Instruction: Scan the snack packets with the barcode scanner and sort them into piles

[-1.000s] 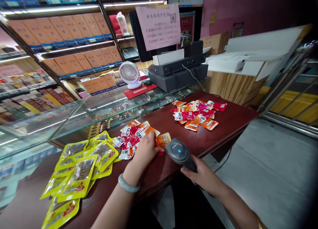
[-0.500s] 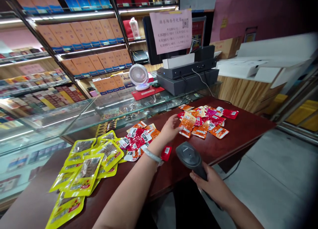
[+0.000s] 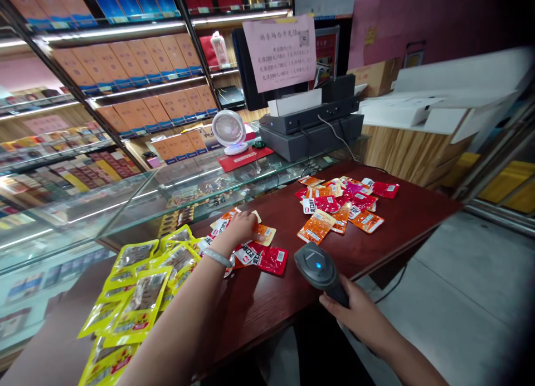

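My left hand (image 3: 244, 228) is over the middle pile of small red, white and orange snack packets (image 3: 248, 256). Its fingers are closed on an orange snack packet (image 3: 266, 235) at the pile's right side; some fingertips are hidden. In my right hand (image 3: 359, 308) is a black barcode scanner (image 3: 317, 266), gripped by the handle, its head pointing toward the packets and a blue light showing on top. Further right lies another pile of similar packets (image 3: 321, 204), with an orange packet (image 3: 316, 226) at its near edge. Large yellow snack bags (image 3: 144, 299) are heaped left of my left forearm.
The packets lie on a dark red-brown table (image 3: 267, 313). A glass display counter (image 3: 184, 188) runs behind it, carrying a white fan (image 3: 229, 130), a red mat (image 3: 244, 159) and a dark register unit (image 3: 309, 138). Boxed goods fill the shelves (image 3: 137, 76).
My left hand has moved left from the right pile to the middle pile. An orange packet it was touching now lies at the right pile's near edge. The scanner's blue light has come on.
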`<act>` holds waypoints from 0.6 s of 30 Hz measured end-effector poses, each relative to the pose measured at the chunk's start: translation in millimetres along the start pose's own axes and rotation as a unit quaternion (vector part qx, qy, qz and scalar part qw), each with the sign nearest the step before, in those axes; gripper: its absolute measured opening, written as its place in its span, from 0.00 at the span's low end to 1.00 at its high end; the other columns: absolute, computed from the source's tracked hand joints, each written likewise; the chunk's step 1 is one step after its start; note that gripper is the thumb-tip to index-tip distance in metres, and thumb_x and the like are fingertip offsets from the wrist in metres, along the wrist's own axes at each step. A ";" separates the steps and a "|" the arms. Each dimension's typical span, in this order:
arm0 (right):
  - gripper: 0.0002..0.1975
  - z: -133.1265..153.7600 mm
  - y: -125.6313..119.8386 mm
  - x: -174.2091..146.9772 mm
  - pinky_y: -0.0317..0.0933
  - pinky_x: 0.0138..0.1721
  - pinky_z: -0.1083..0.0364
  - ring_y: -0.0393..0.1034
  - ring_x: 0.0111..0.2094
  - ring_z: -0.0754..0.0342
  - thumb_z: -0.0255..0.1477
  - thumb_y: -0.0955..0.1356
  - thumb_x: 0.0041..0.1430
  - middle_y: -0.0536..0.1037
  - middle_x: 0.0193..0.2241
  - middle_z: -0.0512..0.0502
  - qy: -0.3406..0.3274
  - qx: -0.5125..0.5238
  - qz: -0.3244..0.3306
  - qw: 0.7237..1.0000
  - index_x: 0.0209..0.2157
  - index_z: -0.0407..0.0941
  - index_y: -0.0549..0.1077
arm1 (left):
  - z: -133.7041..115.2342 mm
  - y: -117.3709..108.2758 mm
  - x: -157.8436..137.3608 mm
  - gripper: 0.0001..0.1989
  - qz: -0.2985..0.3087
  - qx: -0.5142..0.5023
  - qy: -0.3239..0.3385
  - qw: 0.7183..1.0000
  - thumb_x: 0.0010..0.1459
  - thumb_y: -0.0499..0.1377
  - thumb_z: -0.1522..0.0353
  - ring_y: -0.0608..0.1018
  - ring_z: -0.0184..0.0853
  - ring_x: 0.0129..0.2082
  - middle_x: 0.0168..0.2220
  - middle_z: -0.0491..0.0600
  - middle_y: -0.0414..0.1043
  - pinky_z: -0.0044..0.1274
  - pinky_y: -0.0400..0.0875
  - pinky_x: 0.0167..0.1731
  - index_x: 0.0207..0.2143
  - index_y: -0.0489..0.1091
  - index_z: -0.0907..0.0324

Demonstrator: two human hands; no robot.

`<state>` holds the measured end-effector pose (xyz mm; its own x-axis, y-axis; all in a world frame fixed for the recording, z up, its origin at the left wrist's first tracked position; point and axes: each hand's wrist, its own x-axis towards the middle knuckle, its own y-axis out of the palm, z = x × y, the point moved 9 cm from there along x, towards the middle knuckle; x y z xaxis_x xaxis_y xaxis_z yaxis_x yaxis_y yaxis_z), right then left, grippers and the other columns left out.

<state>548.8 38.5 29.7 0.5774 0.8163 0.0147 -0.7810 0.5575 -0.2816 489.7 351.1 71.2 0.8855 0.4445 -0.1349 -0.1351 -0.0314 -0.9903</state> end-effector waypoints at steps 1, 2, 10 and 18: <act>0.17 0.6 0.7 0.2 0.73 0.43 0.49 0.79 0.38 0.42 0.39 0.70 0.56 0.84 0.35 0.43 -0.002 -0.001 0.000 1.000 0.44 0.45 0.77 | -0.1 -0.6 1.4 0.25 0.002 0.009 0.000 1.000 0.48 0.69 0.57 0.74 0.50 0.55 0.51 0.60 0.73 0.37 0.63 0.58 0.47 0.72 0.58; 0.17 1.2 1.2 0.4 0.73 0.43 0.49 0.79 0.38 0.42 0.39 0.70 0.56 0.84 0.35 0.43 -0.004 -0.002 0.000 1.000 0.44 0.45 0.77 | -0.3 -2.5 2.4 0.26 -0.003 0.014 0.000 1.000 0.46 0.70 0.56 0.74 0.51 0.54 0.51 0.60 0.73 0.38 0.62 0.58 0.45 0.72 0.59; 0.17 13.6 2.2 5.5 0.73 0.43 0.49 0.79 0.39 0.42 0.38 0.72 0.58 0.84 0.34 0.44 -0.033 0.009 0.000 0.999 0.47 0.47 0.77 | -8.0 -30.3 -6.4 0.16 -0.099 -0.096 -0.040 0.990 0.57 0.64 0.65 0.80 0.43 0.43 0.43 0.53 0.77 0.29 0.70 0.42 0.46 0.65 0.56; 0.19 36.4 2.9 23.5 0.69 0.52 0.48 0.77 0.48 0.43 0.37 0.72 0.61 0.83 0.47 0.43 -0.085 0.039 0.012 0.996 0.52 0.47 0.76 | -45.9 -29.0 -8.1 0.13 -0.128 -0.177 0.027 0.976 0.55 0.62 0.68 0.79 0.40 0.39 0.40 0.52 0.77 0.27 0.71 0.39 0.44 0.67 0.57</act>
<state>551.5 64.8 64.1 0.5149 0.8399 0.1718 -0.8143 0.5418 -0.2083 506.8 307.3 99.5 0.8935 0.4308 0.1270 0.2474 -0.2359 -0.9398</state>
